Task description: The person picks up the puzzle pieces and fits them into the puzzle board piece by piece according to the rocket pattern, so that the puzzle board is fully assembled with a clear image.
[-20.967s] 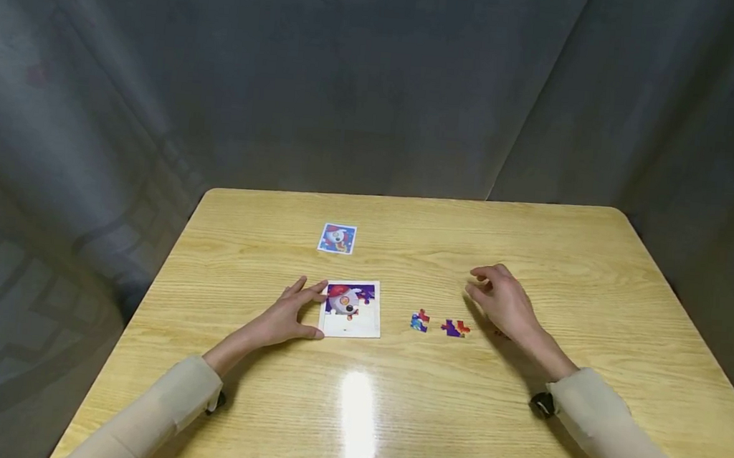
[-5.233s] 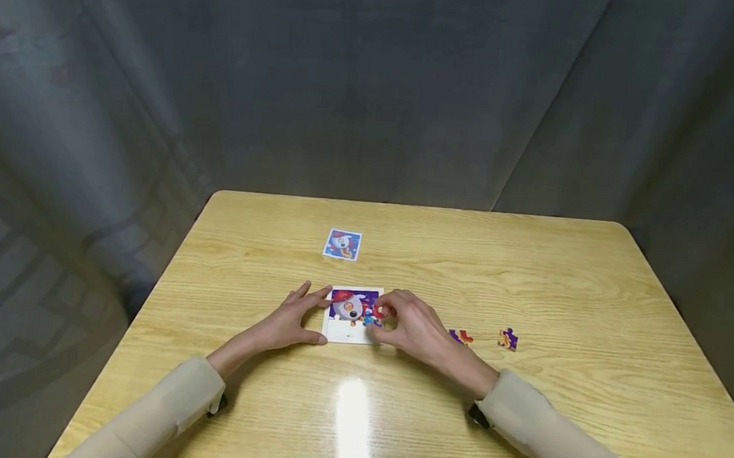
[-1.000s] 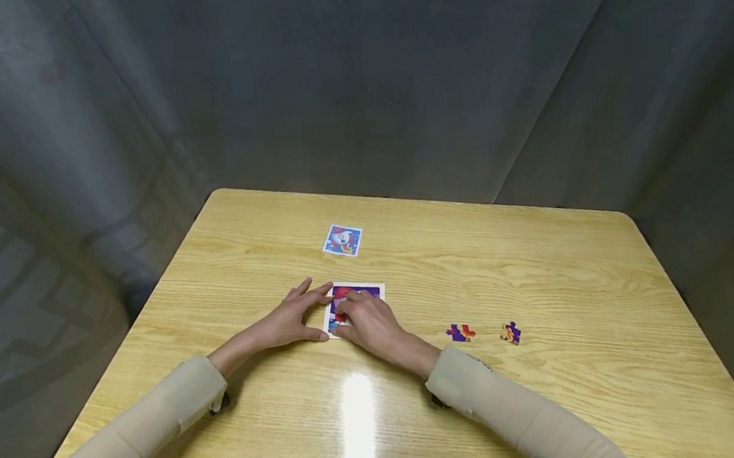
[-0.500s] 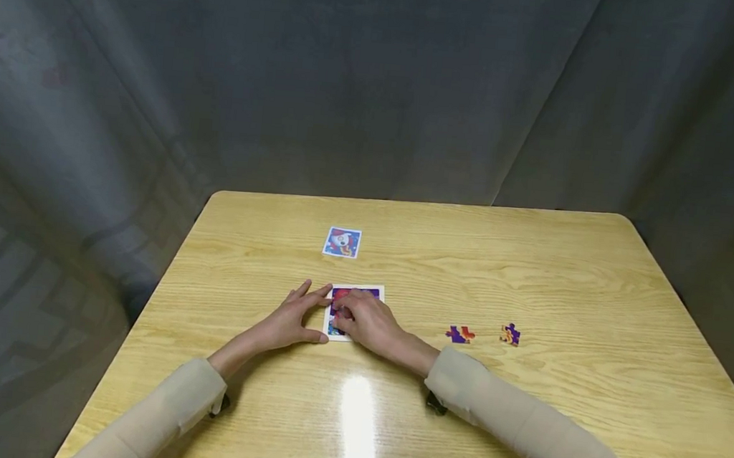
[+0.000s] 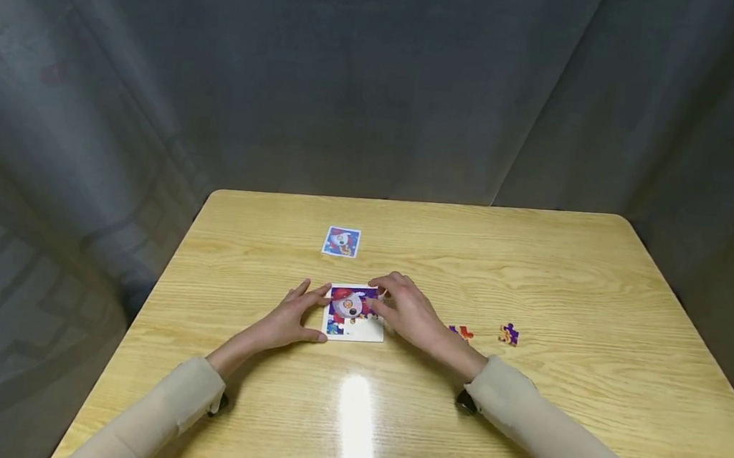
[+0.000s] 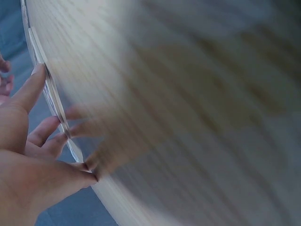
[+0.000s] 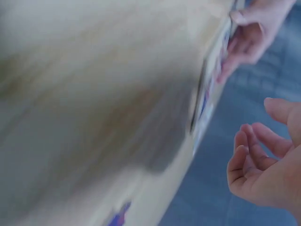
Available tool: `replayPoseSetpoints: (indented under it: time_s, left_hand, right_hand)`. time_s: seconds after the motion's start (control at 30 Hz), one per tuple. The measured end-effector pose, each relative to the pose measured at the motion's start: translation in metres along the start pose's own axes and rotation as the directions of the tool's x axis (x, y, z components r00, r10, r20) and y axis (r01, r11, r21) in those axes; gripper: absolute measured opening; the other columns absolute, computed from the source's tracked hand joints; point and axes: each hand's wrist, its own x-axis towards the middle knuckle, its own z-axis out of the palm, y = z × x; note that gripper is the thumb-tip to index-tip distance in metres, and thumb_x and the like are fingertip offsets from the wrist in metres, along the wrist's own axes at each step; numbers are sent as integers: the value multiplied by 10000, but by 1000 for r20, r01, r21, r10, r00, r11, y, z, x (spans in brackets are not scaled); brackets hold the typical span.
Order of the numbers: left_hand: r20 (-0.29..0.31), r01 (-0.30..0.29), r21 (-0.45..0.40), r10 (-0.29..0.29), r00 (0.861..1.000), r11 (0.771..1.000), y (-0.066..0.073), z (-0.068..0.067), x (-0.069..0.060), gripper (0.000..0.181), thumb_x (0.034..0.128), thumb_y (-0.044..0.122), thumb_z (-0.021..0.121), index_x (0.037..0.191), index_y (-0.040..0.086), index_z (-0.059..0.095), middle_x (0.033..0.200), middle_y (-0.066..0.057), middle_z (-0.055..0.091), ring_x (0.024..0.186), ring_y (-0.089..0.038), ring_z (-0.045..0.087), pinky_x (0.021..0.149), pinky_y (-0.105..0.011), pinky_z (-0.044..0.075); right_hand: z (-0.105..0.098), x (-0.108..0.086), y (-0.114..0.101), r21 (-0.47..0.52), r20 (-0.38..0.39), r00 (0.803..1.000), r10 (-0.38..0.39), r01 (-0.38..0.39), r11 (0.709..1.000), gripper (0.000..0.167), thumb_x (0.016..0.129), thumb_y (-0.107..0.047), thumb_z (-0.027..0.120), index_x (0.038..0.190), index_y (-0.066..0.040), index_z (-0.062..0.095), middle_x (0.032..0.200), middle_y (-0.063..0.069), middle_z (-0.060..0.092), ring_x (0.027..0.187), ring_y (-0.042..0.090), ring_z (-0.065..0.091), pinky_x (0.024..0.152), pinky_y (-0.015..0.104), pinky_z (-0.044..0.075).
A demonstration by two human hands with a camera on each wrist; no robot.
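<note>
A white-bordered jigsaw tray (image 5: 368,333) lies on the table, showing a white dog's face with red on purple. Pieces cover its top and middle and the lower left corner; white backing shows at the lower middle and right. My left hand (image 5: 285,317) steadies the tray's left side, with thumb and fingers spread along that edge. Just over the tray's right edge hovers my right hand (image 5: 410,315). In the right wrist view, the right hand's fingers (image 7: 247,162) are loosely bent, the thumb is apart, and nothing is between them.
Two loose jigsaw pieces lie to the right: a purple and red one (image 5: 465,332), partly behind the right wrist, and a purple and orange one (image 5: 510,334). A picture card (image 5: 341,242) of the same dog lies behind the tray. Grey curtains hang beyond the table (image 5: 564,273).
Over 21 seconds, pieces have been added at the tray's right side and lower left. In the last half second my right hand has let go and moved right; my left hand stays.
</note>
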Motion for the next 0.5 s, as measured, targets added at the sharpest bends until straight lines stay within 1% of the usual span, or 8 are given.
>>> replayPoseSetpoints:
  time_s: [0.1, 0.23, 0.37, 0.5]
  left_hand:
    - [2, 1, -1, -1, 1000, 1000, 0, 0, 0, 654, 772, 292, 803, 1331, 70, 546, 1558, -85, 290, 1447, -419, 34, 1138, -612, 13]
    - [5, -4, -2, 4, 1000, 1000, 1, 0, 1, 637, 776, 290, 800, 1320, 68, 554, 1568, -77, 267, 1448, -416, 30, 1141, -604, 11]
    - [5, -8, -3, 8, 1000, 1000, 1, 0, 2, 634, 777, 287, 801, 1317, 62, 557, 1566, -84, 270, 1445, -425, 35, 1136, -615, 14]
    - [6, -1, -3, 1, 1000, 1000, 1, 0, 2, 637, 776, 286, 801, 1319, 61, 556, 1568, -78, 264, 1448, -415, 32, 1139, -608, 13]
  right_hand:
    - [-15, -5, 7, 21, -47, 999, 19, -18, 1000, 339, 894, -170, 692, 1203, -43, 635, 1064, 87, 628, 967, 255, 578, 768, 354, 512]
    - [-32, -14, 18, 4, -91, 995, 41, -41, 999, 355, 886, -174, 698, 1208, -42, 627, 1109, 92, 628, 1010, 279, 583, 806, 404, 521]
    - [-43, -29, 34, -30, -79, 995, 68, -71, 997, 368, 877, -140, 701, 1215, -18, 619, 1143, 112, 627, 1033, 293, 575, 834, 442, 523]
    - [-50, -45, 50, -64, -56, 993, 101, -105, 992, 371, 878, -107, 697, 1222, 2, 613, 1157, 134, 620, 1062, 324, 553, 854, 483, 501]
